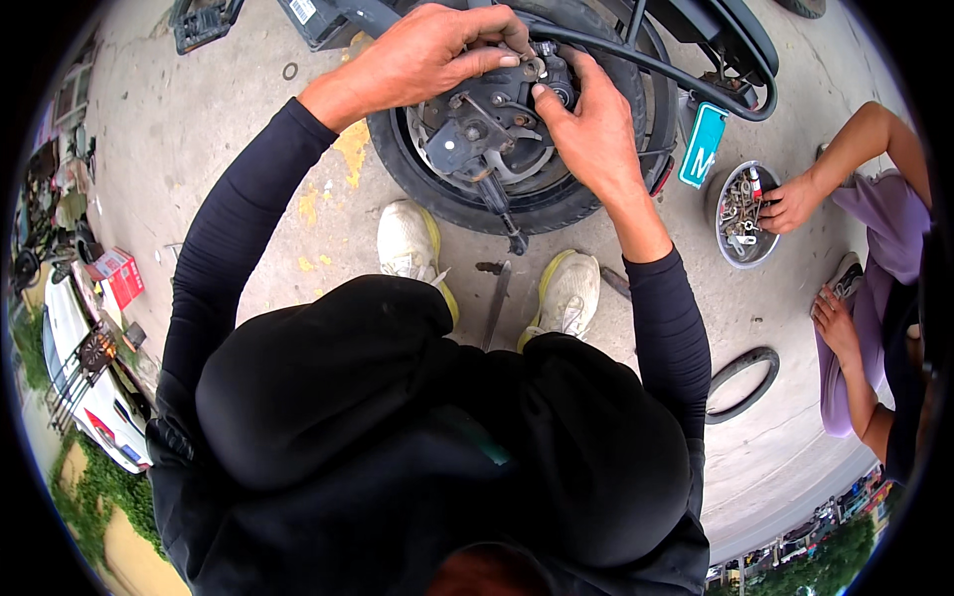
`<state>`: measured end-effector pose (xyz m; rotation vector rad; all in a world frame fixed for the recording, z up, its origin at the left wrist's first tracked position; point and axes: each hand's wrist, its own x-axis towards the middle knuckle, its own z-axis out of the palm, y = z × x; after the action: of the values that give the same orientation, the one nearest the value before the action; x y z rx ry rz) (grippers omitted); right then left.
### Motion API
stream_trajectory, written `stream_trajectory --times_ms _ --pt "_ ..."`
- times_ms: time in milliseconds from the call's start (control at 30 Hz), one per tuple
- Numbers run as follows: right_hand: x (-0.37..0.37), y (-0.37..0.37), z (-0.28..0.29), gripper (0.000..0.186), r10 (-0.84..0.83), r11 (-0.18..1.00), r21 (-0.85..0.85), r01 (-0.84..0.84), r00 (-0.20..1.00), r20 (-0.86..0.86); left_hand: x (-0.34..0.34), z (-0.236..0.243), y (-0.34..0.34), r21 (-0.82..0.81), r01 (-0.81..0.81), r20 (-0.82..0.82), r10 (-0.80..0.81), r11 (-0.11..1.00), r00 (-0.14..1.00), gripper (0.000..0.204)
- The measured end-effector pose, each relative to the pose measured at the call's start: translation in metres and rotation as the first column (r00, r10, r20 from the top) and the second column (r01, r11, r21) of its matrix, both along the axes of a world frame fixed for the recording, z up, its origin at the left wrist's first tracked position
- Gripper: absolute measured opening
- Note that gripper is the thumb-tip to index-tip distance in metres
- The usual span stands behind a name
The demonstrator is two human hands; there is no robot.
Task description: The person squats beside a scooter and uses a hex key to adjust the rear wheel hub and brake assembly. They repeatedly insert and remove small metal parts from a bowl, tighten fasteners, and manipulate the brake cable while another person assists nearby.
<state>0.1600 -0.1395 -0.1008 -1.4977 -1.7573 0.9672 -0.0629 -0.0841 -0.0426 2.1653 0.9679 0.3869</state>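
Knees (black-clad); left hand, right hand on wheel assembly

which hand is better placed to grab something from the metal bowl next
Probably the right hand: it is nearer the metal bowl, while the left hand is farther across the wheel. Both hands are busy there.
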Motion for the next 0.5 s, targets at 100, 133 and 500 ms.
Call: stream_trajectory --times_ms 100,133,500 --pt "0.001 -0.002 0.000 0.056 -0.007 0.999 -0.053 0.003 0.998 -0.061 -0.003 -0.007 -0.005 0.057 -0.018 -0.041 0.020 0.998 0.999 0.024" --pt "0.001 -0.001 0.003 0.055 -0.015 0.994 -0.106 0.005 0.995 -0.100 -0.002 -0.006 -0.007 0.049 -0.029 -0.052 0.032 0.998 0.998 0.024" --pt "-0.012 -0.001 0.002 0.041 -0.187 0.978 -0.114 0.173 0.975 -0.118 -0.001 -0.012 -0.007 0.106 0.015 -0.040 -0.010 0.994 0.999 0.022"
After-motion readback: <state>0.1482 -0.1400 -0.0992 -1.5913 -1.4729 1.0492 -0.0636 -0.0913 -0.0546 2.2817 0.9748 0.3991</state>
